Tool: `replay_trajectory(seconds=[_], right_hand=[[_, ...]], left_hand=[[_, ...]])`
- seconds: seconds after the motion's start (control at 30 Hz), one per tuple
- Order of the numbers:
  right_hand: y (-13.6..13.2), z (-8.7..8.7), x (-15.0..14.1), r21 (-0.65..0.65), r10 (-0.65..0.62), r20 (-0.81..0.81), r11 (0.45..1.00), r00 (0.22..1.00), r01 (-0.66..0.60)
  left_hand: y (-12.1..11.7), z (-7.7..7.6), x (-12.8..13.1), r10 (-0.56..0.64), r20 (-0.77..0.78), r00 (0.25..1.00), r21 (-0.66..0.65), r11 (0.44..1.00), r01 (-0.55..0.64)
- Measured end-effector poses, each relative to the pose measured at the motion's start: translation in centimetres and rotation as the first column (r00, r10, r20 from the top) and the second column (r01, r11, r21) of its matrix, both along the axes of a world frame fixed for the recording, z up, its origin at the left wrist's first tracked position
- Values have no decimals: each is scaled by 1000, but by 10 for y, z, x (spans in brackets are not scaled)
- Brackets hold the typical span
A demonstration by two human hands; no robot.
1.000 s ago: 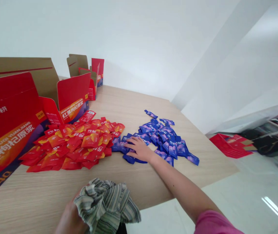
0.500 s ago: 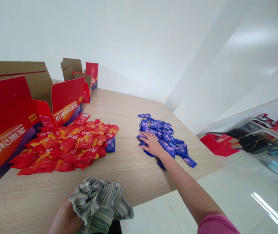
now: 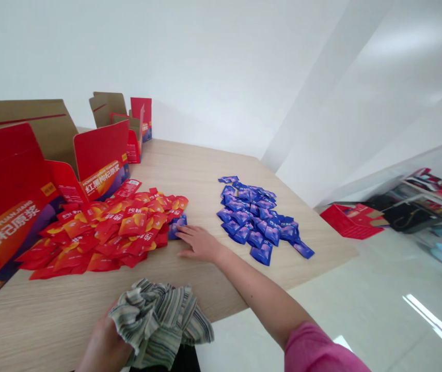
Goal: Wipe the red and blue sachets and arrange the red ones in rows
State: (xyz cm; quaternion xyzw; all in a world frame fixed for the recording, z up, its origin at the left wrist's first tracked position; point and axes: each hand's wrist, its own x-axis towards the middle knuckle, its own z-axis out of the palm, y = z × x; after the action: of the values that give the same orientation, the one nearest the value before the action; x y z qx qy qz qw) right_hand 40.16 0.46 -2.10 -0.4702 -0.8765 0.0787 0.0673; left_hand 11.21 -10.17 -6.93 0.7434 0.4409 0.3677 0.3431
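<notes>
My right hand (image 3: 200, 244) reaches across the table, fingers extended, its fingertips at a blue sachet (image 3: 176, 226). That sachet lies partly under the right edge of a heap of red sachets (image 3: 116, 227). At the table's near side my left hand (image 3: 108, 336) is closed on a crumpled striped cloth (image 3: 162, 320), which hides most of its fingers. Farther right, a spread-out pile of blue sachets (image 3: 250, 214) rests on the wood, with nothing touching it.
Open red cartons stand at the left, a large one (image 3: 8, 206) in front and a smaller one (image 3: 133, 139) behind, near the white wall. A red basket (image 3: 345, 222) sits beyond the table's right edge. The table (image 3: 190, 170) has a wood-grain top.
My right hand has moved left, off the blue pile and over to the single blue sachet beside the red heap. My left hand stays with the cloth.
</notes>
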Motion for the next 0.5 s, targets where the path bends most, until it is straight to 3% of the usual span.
replay_trajectory(seconds=[0.13, 0.23, 0.37, 0.5], right_hand=[[-29, 0, 44, 105, -327, 79, 942, 942, 318], [-44, 3, 76, 187, -484, 108, 868, 869, 460], [-45, 2, 90, 304, -555, 56, 801, 830, 515], [-34, -7, 85, 256, -540, 106, 826, 835, 502]], left_hand=[[-3, -5, 2, -40, -23, 999, -6, 999, 40], [-5, -3, 5, 1, 9, 1000, -33, 999, -1], [-4, 4, 7, 12, 16, 1000, -33, 999, -11], [-2, 19, 8, -58, 2, 998, -35, 998, 58]])
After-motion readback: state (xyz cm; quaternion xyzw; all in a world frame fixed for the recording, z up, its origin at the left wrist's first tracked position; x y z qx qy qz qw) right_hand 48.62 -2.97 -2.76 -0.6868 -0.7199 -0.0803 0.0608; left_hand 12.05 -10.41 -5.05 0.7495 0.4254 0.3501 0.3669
